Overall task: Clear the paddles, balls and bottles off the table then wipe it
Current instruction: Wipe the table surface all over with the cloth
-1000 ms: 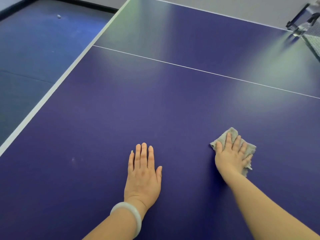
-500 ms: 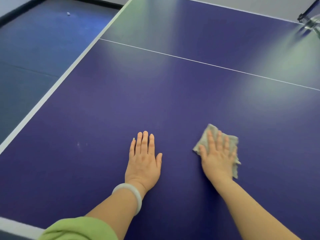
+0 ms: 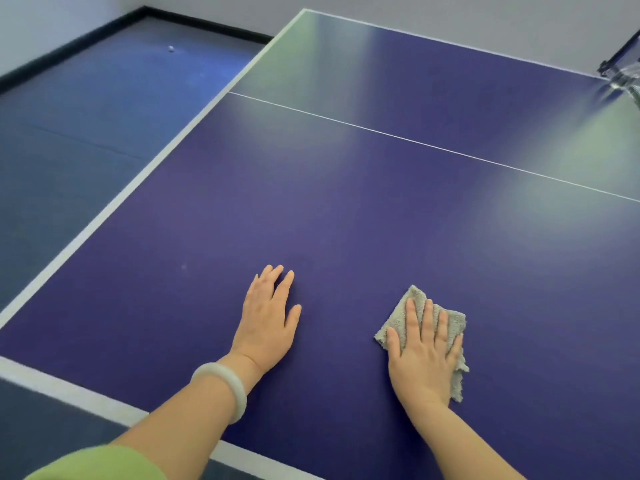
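The blue table-tennis table (image 3: 346,209) fills the view, with a white centre line across it. My right hand (image 3: 424,351) lies flat on a folded grey cloth (image 3: 412,306) and presses it onto the table near the front edge. My left hand (image 3: 268,317) rests flat on the bare table to the left of the cloth, fingers straight, with a pale bangle on the wrist. No paddles or bottles show on the table.
A small white ball (image 3: 171,48) lies on the blue floor at the far left, near the wall. The net post and clamp (image 3: 620,69) stand at the table's far right edge. White border lines mark the table's left and near edges.
My right hand has slid the cloth left and then back toward me across the table. My left hand has stayed planted. The view has pulled back, so the near table edge now shows.
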`<state>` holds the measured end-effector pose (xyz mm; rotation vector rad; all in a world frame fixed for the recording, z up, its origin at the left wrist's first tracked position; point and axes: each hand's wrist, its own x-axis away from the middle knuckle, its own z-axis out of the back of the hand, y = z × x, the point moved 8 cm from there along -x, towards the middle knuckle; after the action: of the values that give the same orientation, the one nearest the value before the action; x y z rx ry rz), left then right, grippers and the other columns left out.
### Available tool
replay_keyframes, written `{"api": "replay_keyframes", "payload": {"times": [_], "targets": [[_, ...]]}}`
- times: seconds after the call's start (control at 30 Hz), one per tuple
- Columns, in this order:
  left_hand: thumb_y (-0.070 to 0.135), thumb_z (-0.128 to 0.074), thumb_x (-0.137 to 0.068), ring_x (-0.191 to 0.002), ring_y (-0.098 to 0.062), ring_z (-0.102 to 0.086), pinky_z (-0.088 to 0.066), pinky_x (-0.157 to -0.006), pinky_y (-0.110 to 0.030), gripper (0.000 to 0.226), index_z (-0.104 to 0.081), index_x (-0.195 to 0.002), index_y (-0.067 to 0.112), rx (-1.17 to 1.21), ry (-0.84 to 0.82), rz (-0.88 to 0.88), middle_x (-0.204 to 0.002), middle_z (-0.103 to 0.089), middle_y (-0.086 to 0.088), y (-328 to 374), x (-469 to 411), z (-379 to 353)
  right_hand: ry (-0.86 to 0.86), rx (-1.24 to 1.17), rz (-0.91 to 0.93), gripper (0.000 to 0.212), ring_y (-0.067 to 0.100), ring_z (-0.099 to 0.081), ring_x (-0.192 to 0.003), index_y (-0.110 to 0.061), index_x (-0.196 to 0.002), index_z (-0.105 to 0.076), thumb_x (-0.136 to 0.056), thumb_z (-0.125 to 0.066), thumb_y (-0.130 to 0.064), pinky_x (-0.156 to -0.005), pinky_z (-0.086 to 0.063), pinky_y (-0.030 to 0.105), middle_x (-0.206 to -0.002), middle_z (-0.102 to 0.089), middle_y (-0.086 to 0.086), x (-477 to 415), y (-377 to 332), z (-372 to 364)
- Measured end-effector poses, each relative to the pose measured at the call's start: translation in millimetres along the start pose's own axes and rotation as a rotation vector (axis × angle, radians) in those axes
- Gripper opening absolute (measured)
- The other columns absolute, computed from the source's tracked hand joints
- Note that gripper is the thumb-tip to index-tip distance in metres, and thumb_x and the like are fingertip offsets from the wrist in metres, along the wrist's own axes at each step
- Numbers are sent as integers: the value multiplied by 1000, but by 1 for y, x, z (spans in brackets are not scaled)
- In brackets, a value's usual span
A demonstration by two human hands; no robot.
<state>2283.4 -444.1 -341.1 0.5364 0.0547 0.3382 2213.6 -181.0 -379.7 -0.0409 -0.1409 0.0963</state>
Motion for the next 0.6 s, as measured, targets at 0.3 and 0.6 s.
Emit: {"api": "replay_keyframes", "payload": {"times": [0.3, 0.6], "targets": [[38, -44, -97, -148, -30, -17, -13, -122, -45, 63, -34, -148, 3, -277, 186, 352, -155, -29, -15, -115, 66, 48, -8, -116, 121, 69, 29, -8, -150, -24, -155, -7, -95, 9, -55, -117, -10, 60, -163, -11, 7, 67, -81, 7], [47, -21, -99, -150, -26, -10, -6, -123, -42, 66, -21, -154, 9, -391, 136, 390, -160, -20, -10, -116, 65, 44, -34, 25, 503, 63, 17, 19, -149, -40, -152, 15, -97, -12, -60, -119, 8, 51, -162, 18, -10, -2, -122, 3]]}}
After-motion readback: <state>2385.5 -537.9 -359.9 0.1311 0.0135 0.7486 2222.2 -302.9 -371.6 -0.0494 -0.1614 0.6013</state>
